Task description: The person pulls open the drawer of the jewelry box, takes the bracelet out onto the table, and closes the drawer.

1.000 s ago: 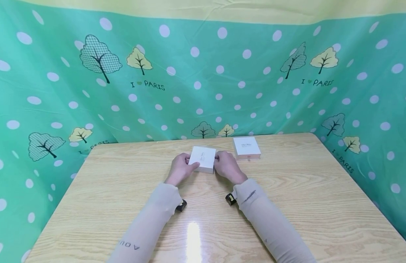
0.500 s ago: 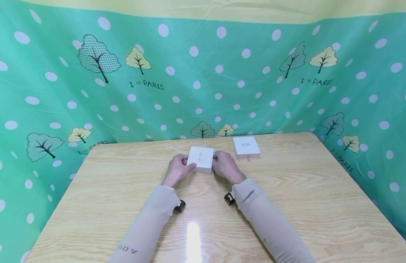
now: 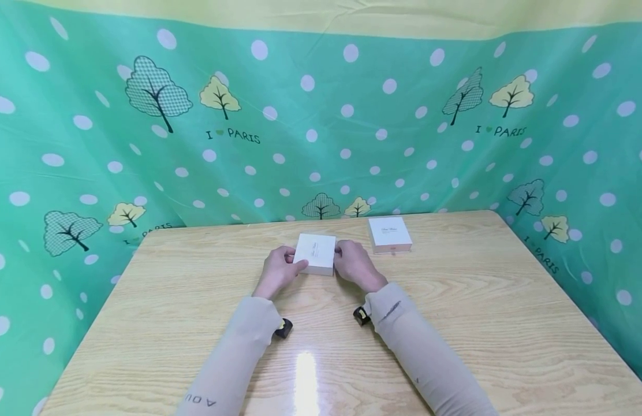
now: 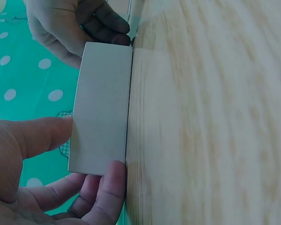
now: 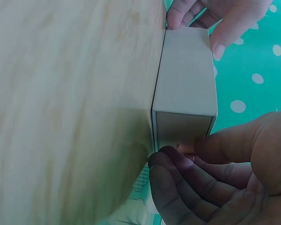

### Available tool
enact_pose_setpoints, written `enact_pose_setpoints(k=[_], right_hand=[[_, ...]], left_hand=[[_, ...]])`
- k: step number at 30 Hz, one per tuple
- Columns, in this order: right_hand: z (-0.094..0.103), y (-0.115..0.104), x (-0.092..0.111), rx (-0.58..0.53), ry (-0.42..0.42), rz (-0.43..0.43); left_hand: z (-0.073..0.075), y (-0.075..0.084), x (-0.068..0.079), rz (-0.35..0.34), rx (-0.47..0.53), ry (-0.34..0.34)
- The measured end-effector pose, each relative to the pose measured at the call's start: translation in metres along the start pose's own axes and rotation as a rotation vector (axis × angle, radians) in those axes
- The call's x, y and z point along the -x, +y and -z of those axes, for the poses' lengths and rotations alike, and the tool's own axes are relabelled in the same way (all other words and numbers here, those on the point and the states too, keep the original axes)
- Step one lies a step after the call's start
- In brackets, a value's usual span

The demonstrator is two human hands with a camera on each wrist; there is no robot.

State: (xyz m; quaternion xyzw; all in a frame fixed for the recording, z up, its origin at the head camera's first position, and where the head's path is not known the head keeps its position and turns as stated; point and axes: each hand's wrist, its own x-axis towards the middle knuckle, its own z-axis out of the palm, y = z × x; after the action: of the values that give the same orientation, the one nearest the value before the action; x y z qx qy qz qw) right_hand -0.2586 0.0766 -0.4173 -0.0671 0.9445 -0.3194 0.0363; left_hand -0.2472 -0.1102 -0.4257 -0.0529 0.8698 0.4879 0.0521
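Observation:
A square white box (image 3: 315,252) with dark script on its lid lies flat on the wooden table. At its left side my left hand (image 3: 278,268) grips it, thumb on the top edge and fingertips (image 4: 114,180) against the side. My right hand (image 3: 356,264) is at the opposite side, thumb and fingers pinching a small pinkish pull tab (image 5: 181,149) on the box's recessed side face. Most of that tab is hidden by the fingers. In both wrist views the box's plain side appears between the two hands.
A second white box (image 3: 390,232) with similar script and a pinkish front stands behind and to the right, near the table's back edge. A green dotted curtain (image 3: 310,136) hangs behind the wooden table (image 3: 456,300).
The white box has slid slightly left, with both hands moving along with it. Their hold looks the same, and the second box stays in place.

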Motion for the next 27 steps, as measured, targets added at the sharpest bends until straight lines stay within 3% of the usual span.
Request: enact_pose_setpoints(k=[27], right_hand=[[-0.0051,-0.0018,-0.003,0.004,-0.004,0.019]], left_hand=[[0.0044,-0.004,0.0045,0.005,0.049,0.006]])
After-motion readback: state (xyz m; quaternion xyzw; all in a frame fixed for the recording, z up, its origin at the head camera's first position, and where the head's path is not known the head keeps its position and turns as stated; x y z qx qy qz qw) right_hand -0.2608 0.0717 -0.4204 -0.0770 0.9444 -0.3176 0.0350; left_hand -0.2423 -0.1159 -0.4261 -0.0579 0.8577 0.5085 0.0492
